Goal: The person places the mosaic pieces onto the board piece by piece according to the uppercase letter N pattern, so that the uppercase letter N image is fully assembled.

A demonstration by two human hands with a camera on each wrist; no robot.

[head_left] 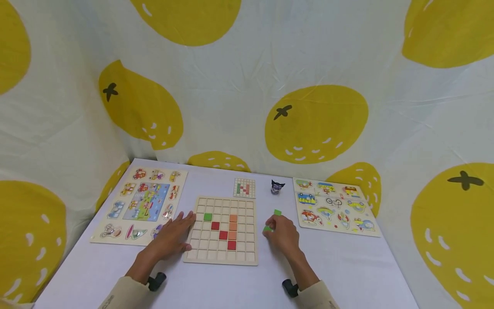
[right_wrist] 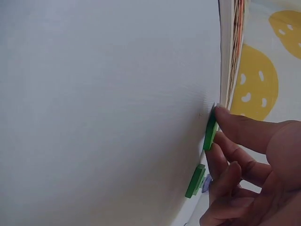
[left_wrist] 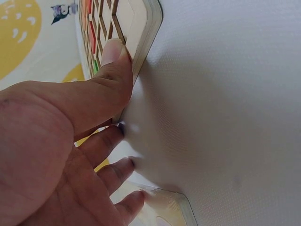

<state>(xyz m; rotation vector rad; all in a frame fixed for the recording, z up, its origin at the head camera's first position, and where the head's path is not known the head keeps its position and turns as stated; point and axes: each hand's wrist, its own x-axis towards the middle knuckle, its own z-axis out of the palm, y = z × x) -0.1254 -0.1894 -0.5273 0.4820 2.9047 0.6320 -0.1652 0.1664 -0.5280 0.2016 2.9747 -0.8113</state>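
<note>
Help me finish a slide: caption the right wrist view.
Right hand pinching a green tile, with another green tile lying on the white table nearby.

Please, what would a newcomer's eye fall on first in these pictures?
Probably the large yellow fruit prints on the curtain behind the table. Next, the pale grid board between the left hand and right hand, with its red, orange and green squares. Then perhaps the green tile pinched in the right hand.

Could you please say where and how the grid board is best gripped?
The grid board is probably best gripped by its left and right rims, from both sides: it lies flat, its edges stand above the table, and the tiles in its cells suggest keeping it level.
</note>
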